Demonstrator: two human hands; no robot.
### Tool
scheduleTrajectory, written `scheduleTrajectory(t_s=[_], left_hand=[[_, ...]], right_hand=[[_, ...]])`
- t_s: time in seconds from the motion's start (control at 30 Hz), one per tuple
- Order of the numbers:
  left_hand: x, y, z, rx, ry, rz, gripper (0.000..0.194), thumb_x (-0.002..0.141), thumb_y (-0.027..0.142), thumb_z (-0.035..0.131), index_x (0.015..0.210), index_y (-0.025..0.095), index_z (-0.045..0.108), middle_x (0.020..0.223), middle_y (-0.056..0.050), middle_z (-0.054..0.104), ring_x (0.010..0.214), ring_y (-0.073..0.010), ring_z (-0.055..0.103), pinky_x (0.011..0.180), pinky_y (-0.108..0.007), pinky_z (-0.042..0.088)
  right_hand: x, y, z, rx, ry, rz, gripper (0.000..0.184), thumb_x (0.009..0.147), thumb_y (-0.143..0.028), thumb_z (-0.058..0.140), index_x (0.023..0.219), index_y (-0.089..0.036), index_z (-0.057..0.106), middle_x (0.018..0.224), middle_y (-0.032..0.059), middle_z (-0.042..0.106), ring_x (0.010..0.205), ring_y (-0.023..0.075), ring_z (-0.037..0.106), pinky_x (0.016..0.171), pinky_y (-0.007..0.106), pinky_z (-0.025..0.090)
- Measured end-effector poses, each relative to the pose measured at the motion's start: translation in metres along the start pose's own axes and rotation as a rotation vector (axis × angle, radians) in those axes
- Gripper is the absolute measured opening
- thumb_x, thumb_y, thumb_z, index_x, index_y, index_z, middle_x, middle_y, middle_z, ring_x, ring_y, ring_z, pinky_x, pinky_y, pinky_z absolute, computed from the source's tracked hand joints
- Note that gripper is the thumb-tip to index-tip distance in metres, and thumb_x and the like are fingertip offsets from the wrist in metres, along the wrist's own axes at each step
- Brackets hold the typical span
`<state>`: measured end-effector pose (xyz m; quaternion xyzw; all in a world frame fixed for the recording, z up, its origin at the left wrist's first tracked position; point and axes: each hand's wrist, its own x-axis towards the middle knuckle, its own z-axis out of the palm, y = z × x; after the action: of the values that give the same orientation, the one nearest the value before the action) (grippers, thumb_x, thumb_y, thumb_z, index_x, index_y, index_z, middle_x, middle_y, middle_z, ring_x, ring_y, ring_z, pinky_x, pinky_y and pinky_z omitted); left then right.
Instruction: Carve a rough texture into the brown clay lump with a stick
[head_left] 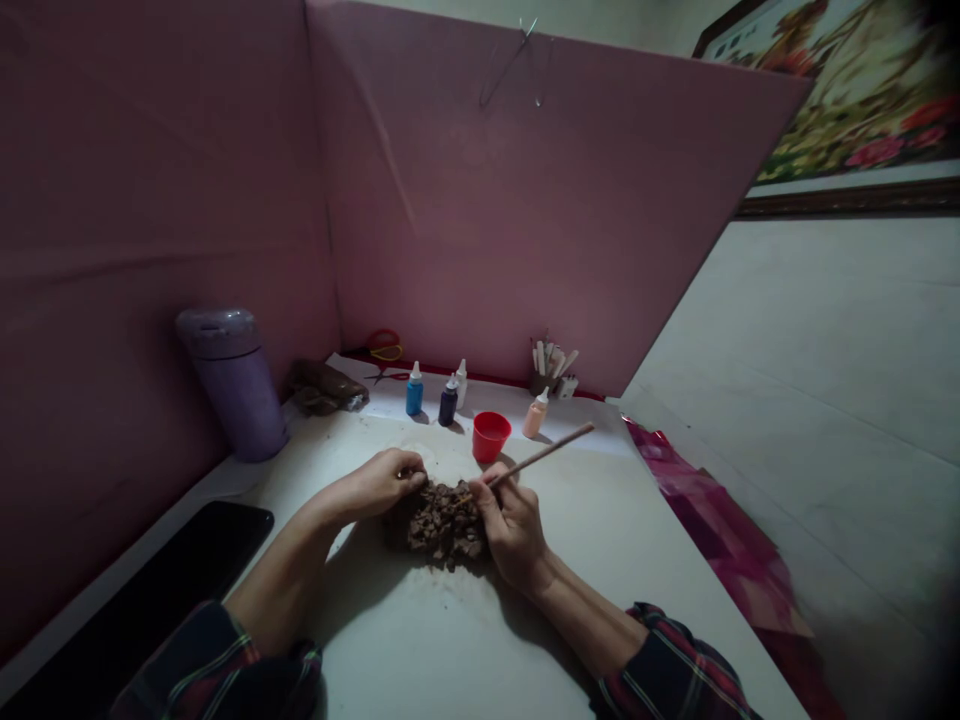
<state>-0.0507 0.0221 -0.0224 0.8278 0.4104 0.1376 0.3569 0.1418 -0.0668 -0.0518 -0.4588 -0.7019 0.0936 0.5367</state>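
A lumpy brown clay piece [442, 522] lies on the white table [420, 640] between my two hands. My left hand [382, 482] rests at its upper left edge, fingers curled and pressed against the clay. My right hand [511, 525] sits on the right side of the clay. It pinches a thin wooden stick [551, 452] like a pen, the tip down on the clay and the shaft slanting up to the right.
Behind the clay stand a red cup [490, 436], a blue bottle [414, 391], a dark bottle [448, 401], a peach bottle [535, 413] and a pot of tools [551, 370]. A purple flask [234, 382] and a black phone [150, 590] are left. Pink partitions enclose the table.
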Motion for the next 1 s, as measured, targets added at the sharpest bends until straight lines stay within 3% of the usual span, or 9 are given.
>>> scheduleTrajectory(t_s=[0.13,0.23,0.4,0.57,0.7,0.83,1.0], left_hand=[[0.001,0.000,0.002,0.043,0.041,0.008,0.034,0.079,0.044,0.048,0.075,0.013,0.063,0.071,-0.003,0.061,0.071,-0.0172,0.051,0.063,-0.025,0.038],[0.001,0.001,0.003,0.056,0.057,-0.001,0.035,0.078,0.045,0.051,0.077,0.013,0.066,0.074,-0.004,0.065,0.072,-0.0177,0.054,0.064,-0.025,0.038],[0.000,-0.001,0.003,0.095,0.091,-0.011,0.038,0.078,0.050,0.054,0.079,0.015,0.069,0.075,-0.004,0.067,0.073,-0.0180,0.057,0.064,-0.025,0.038],[-0.002,0.002,0.000,0.157,0.148,-0.055,0.039,0.075,0.054,0.058,0.082,0.018,0.072,0.078,-0.005,0.067,0.076,-0.0195,0.057,0.067,-0.026,0.039],[-0.003,0.010,0.000,0.108,0.255,0.018,0.038,0.074,0.051,0.061,0.090,0.018,0.070,0.093,-0.007,0.064,0.088,-0.0222,0.056,0.077,-0.030,0.043],[-0.004,0.018,0.007,0.024,0.164,0.191,0.043,0.073,0.053,0.064,0.102,0.021,0.067,0.110,-0.007,0.057,0.109,-0.0244,0.048,0.096,-0.036,0.040],[-0.002,0.016,0.012,0.109,0.076,0.181,0.042,0.073,0.051,0.065,0.102,0.020,0.065,0.111,-0.008,0.055,0.112,-0.0264,0.043,0.101,-0.041,0.036]], right_hand=[[0.007,0.008,0.003,0.136,0.060,0.308,0.027,0.094,-0.037,0.048,0.073,-0.020,0.049,0.057,-0.0031,0.053,0.052,0.0127,0.052,0.054,0.024,0.042],[0.008,0.015,0.005,0.182,0.091,0.394,0.029,0.093,-0.041,0.050,0.074,-0.020,0.050,0.057,-0.0028,0.054,0.053,0.0134,0.054,0.055,0.025,0.043],[0.001,0.013,-0.003,0.190,0.068,0.234,0.026,0.094,-0.037,0.051,0.074,-0.019,0.052,0.059,-0.0029,0.051,0.053,0.0125,0.051,0.054,0.024,0.041],[0.000,0.007,-0.013,0.232,0.234,0.164,0.021,0.095,-0.033,0.049,0.079,-0.020,0.052,0.057,-0.0044,0.050,0.052,0.0114,0.050,0.052,0.023,0.039],[0.001,0.002,-0.013,0.258,0.242,0.114,0.024,0.095,-0.034,0.050,0.076,-0.020,0.052,0.056,-0.0046,0.049,0.049,0.0103,0.047,0.049,0.023,0.037],[0.001,0.000,-0.014,0.243,0.173,0.125,0.024,0.095,-0.034,0.049,0.076,-0.020,0.052,0.055,-0.0049,0.048,0.048,0.0102,0.046,0.048,0.023,0.036],[0.008,0.004,-0.016,0.183,0.093,0.173,0.023,0.095,-0.033,0.048,0.076,-0.020,0.050,0.055,-0.0045,0.049,0.049,0.0111,0.049,0.051,0.024,0.040]])
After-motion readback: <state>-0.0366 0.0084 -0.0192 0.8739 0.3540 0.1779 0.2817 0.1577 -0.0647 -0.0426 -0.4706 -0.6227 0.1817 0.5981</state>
